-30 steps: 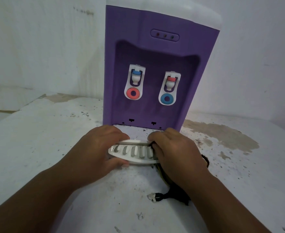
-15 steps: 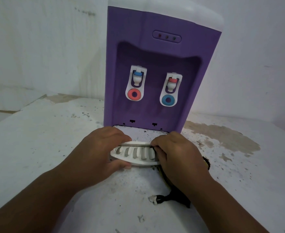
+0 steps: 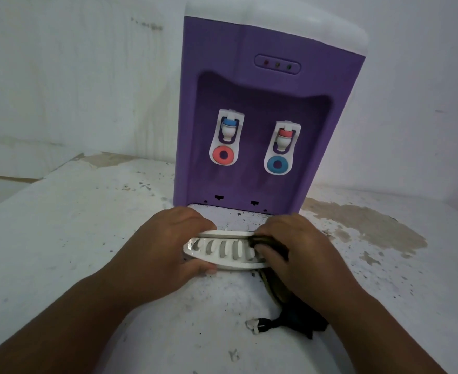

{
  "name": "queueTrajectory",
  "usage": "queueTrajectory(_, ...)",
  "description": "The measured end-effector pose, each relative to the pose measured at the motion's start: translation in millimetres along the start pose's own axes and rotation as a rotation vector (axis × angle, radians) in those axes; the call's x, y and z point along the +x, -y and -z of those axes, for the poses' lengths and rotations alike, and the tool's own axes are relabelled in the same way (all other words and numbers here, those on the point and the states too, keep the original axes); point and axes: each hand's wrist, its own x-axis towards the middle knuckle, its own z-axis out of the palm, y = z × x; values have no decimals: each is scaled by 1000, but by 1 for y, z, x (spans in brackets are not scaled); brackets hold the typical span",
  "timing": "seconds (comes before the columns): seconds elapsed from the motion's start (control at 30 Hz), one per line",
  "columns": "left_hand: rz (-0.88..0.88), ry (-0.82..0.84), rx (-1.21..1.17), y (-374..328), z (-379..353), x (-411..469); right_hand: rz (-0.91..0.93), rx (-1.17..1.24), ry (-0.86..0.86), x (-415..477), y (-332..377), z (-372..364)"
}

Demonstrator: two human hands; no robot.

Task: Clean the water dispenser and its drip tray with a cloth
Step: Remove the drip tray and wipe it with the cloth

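A purple water dispenser (image 3: 260, 109) with a white top and two white taps stands at the back of the table. Its white slotted drip tray (image 3: 222, 251) lies detached on the table in front of it. My left hand (image 3: 166, 247) grips the tray's left end, thumb under the near rim. My right hand (image 3: 300, 255) presses a dark cloth (image 3: 269, 242) onto the tray's right end. The cloth's loose tail (image 3: 290, 319) trails back under my right wrist, and most of the cloth is hidden by the hand.
The white table top (image 3: 74, 238) is worn, with dark specks and a brown bare patch (image 3: 368, 225) to the right of the dispenser. White walls close in behind and at both sides. The table's left edge drops off at the far left.
My right hand has slid slightly to the right along the tray, showing more of the slots and the dark cloth under its fingers. My left hand keeps its hold on the tray.
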Motion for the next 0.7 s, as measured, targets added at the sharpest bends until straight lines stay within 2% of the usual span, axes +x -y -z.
queueTrajectory(0.13, 44, -5, -56, 2, -4, 0, -153, 165, -175, -3, 1, 7)
queueTrajectory(0.23, 8, -6, -60, -1, -7, 3, -1, 167, -136, 2, 24, 2)
queueTrajectory(0.3, -13, -10, -73, -3, -8, 4, 91, 60, -72, 8, 37, -5)
queueTrajectory(0.4, -22, -13, -80, -3, -9, 3, 133, -120, -10, 14, 43, -11)
queueTrajectory(0.53, -40, -23, -77, -3, -7, 3, 135, -187, -65, 11, 39, -7)
queueTrajectory(0.7, -28, -45, -100, -5, -11, 3, 199, -153, -147, 14, 46, -16)
